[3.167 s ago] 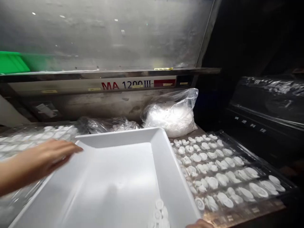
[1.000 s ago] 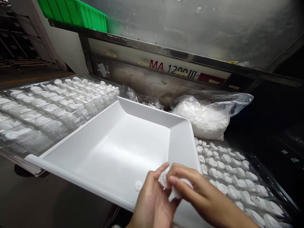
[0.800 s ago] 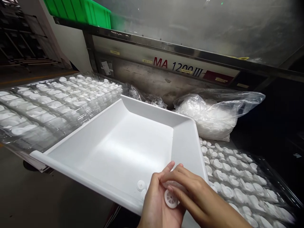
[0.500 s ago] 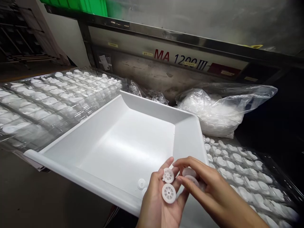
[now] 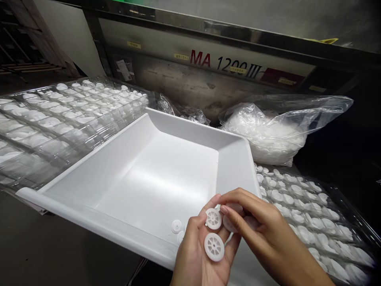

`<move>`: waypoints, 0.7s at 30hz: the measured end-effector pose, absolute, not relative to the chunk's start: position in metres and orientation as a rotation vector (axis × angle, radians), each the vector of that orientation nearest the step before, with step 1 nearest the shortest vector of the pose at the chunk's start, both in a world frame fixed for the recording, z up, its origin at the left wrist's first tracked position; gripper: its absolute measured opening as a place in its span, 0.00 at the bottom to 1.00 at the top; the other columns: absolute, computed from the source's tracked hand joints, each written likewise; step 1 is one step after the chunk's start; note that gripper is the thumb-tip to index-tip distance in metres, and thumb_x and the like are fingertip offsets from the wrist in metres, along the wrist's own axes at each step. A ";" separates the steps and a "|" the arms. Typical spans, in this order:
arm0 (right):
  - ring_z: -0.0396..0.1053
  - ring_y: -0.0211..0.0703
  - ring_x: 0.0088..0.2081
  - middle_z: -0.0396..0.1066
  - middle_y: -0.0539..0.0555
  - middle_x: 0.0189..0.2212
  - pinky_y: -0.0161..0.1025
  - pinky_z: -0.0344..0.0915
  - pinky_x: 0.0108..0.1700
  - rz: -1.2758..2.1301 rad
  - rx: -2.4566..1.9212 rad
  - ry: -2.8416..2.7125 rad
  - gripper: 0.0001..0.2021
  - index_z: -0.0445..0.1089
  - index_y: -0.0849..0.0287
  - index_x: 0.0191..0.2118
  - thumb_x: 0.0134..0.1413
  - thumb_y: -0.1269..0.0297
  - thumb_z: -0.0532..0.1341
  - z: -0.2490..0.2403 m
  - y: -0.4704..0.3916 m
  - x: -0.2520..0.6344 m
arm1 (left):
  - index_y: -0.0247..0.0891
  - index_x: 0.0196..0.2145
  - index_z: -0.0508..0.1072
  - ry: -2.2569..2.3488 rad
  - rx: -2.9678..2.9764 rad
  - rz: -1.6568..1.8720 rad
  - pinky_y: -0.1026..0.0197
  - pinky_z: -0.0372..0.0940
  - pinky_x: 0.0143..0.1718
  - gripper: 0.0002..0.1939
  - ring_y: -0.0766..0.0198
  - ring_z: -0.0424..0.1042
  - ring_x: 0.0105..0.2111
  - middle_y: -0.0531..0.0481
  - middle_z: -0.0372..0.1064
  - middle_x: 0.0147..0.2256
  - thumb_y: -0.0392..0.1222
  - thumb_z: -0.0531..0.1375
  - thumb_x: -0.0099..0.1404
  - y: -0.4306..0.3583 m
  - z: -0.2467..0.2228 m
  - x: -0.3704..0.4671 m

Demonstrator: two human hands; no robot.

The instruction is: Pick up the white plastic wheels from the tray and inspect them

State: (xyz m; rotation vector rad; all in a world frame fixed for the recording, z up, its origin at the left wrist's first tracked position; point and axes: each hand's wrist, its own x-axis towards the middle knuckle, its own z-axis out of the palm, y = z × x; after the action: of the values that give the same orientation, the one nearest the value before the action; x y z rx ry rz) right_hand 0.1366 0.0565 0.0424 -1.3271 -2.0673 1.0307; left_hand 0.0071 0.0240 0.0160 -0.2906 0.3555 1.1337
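Observation:
Palm up over the near right corner of the white tray (image 5: 169, 155), my left hand (image 5: 202, 254) cups two white spoked plastic wheels. The upper wheel (image 5: 213, 219) is under its thumb; the lower wheel (image 5: 214, 247) rests on the palm. My right hand (image 5: 262, 234) is closed beside it, thumb and forefinger pinched at the upper wheel's edge. More round white pieces (image 5: 229, 223) show partly behind the right fingers; how they are held is hidden. A small white disc (image 5: 176, 226) lies in the tray, and another is partly covered by my left hand.
Clear compartment trays filled with white parts stand at left (image 5: 59, 115) and right (image 5: 309, 218). A clear plastic bag (image 5: 264, 135) of white parts sits behind the tray's right corner. Beyond stands a machine panel (image 5: 178, 75) marked MA 1200 III.
My right thumb and forefinger have moved left, closing in on the upper wheel. The white pieces under the right fingers have shifted left too. The camera view has tilted down slightly.

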 end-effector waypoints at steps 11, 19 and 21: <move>0.69 0.33 0.43 0.72 0.41 0.41 0.27 0.65 0.43 0.879 -1.386 -1.988 0.07 0.70 0.44 0.44 0.66 0.62 0.56 0.034 0.058 0.137 | 0.32 0.64 0.50 0.412 -0.288 1.121 0.56 0.61 0.58 0.26 0.55 0.68 0.55 0.40 0.70 0.52 0.40 0.45 0.70 0.024 0.021 0.007; 0.69 0.31 0.34 0.71 0.45 0.36 0.26 0.64 0.32 0.742 -1.387 -1.848 0.07 0.70 0.48 0.43 0.67 0.58 0.55 0.036 0.053 0.148 | 0.30 0.60 0.58 0.510 -0.271 1.052 0.56 0.62 0.56 0.23 0.57 0.68 0.55 0.41 0.68 0.55 0.42 0.44 0.72 0.024 0.019 0.004; 0.70 0.33 0.34 0.72 0.46 0.36 0.27 0.65 0.32 0.755 -1.410 -1.846 0.07 0.70 0.49 0.43 0.66 0.57 0.56 0.036 0.049 0.151 | 0.31 0.60 0.59 0.513 -0.280 1.051 0.55 0.63 0.57 0.23 0.57 0.68 0.55 0.41 0.68 0.56 0.42 0.45 0.71 0.024 0.019 0.004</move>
State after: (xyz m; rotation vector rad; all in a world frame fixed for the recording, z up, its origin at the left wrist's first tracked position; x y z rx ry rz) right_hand 0.1508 0.0490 0.0359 -1.4099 -1.8456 0.7554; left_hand 0.0040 0.0244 0.0186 -0.2797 0.5126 1.0512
